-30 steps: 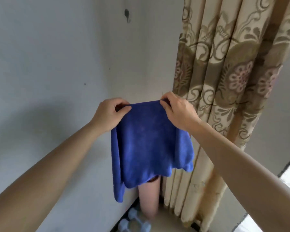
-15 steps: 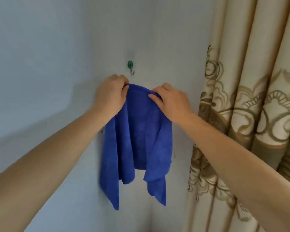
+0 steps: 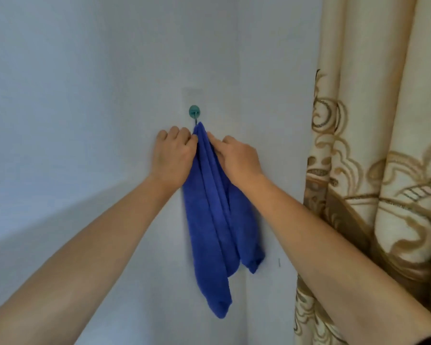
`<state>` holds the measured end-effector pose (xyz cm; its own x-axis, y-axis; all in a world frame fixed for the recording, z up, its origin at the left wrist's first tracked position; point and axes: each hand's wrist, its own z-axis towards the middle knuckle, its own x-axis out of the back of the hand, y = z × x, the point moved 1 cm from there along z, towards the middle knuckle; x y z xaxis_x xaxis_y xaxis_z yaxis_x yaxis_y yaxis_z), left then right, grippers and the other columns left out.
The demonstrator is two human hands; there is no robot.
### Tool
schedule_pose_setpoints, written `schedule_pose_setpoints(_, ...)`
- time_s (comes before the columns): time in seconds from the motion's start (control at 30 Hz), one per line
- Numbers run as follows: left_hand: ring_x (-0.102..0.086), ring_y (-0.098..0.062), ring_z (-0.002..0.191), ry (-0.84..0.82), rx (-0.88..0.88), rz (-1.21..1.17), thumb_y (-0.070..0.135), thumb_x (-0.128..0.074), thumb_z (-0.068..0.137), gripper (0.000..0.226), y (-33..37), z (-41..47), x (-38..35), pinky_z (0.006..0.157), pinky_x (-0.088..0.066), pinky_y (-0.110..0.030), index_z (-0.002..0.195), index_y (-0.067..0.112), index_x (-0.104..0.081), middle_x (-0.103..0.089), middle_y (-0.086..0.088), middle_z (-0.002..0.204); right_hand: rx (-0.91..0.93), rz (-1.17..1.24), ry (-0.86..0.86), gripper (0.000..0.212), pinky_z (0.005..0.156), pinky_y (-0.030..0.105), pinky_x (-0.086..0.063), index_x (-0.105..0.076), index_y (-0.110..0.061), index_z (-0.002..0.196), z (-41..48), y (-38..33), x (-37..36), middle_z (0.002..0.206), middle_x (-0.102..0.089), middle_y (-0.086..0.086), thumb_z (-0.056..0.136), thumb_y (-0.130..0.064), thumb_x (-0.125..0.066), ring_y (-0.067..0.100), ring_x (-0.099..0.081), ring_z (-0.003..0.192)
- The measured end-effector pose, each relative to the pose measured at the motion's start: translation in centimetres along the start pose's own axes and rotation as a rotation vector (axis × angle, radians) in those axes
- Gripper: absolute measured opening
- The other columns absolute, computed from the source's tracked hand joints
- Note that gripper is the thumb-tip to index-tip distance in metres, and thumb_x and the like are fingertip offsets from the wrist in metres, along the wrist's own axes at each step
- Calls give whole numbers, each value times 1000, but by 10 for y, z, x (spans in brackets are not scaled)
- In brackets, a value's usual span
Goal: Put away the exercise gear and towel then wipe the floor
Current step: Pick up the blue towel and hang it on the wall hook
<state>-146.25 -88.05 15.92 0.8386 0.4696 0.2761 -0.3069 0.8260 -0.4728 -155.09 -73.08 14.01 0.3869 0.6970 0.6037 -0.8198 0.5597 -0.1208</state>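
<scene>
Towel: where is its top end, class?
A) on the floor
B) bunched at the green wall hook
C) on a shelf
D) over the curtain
B: the towel is gathered to a point just under the hook, the left hand and right hand pinching it from either side.

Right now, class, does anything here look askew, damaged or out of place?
Nothing stands out. The blue towel hangs bunched at the green hook, left hand and right hand pinching its top; only its ends dangle unevenly.
</scene>
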Motion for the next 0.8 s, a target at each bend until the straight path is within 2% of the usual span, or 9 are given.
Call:
schedule_pose_setpoints(0.1,-54,-31,70,9,93,-75,6,-49,88,25,6,-7,-2,64,-41,-41,103,4,-68,-61,-13,80,-9,67,-27,49,67,34,-44,-30,-39,155,-8,-2,-10,84,-45,-5,106,-41,-32,14,-47,69)
schedule_pose_setpoints(0.17,-55,-33,71,-8,87,-109,3,-53,87,27,4,-10,1,63,-43,-42,110,2,-68,-62,-15,83,30,27,-31,54,64,32,-38,-21,-42,157,-11,3,-13,90,-48,0,105,-34,-35,19,-52,76)
schedule_pose_setpoints(0.27,-56,-35,77,-20,92,-100,3,-60,86,34,5,-30,13,65,-42,-43,120,1,-64,-63,-18,94,14,15,-41,55,66,34,-40,-24,-34,158,-19,16,-19,109,-56,8,104,-26,-36,27,-58,91)
schedule_pose_setpoints(0.37,-54,-37,101,-42,204,-45,20,-49,98,39,13,-78,28,80,-39,-46,134,7,-55,-59,-19,122,-21,124,84,52,85,44,-51,-31,-21,156,-43,16,-32,137,-51,13,104,-22,-37,29,-55,112)
schedule_pose_setpoints(0.47,-38,-39,133,-127,360,-35,30,-41,103,47,26,-142,48,106,-31,-51,146,10,-43,-41,-22,148,-29,204,259,51,106,46,-43,-36,-13,153,-83,3,-50,153,-38,18,103,-22,-39,33,-45,134)
schedule_pose_setpoints(0.53,-27,-39,143,-215,430,-16,33,-40,104,51,39,-192,68,114,-25,-52,149,9,-38,-31,-23,155,12,223,289,53,115,45,-33,-35,-10,153,-119,-11,-66,158,-30,21,103,-23,-42,34,-34,143)
schedule_pose_setpoints(0.63,-20,-41,147,-387,531,39,37,-41,103,56,57,-276,107,114,-25,-57,150,7,-35,-23,-24,158,67,286,201,59,120,51,-22,-35,-7,153,-185,-38,-99,161,-22,24,101,-29,-50,37,-23,149)
schedule_pose_setpoints(0.8,-10,-38,150,-683,749,180,44,-34,103,62,68,-386,193,117,-19,-58,155,11,-25,-12,-21,162,262,335,-94,64,122,56,-12,-27,-10,156,-271,-105,-141,163,-13,25,103,-37,-48,38,-11,152)
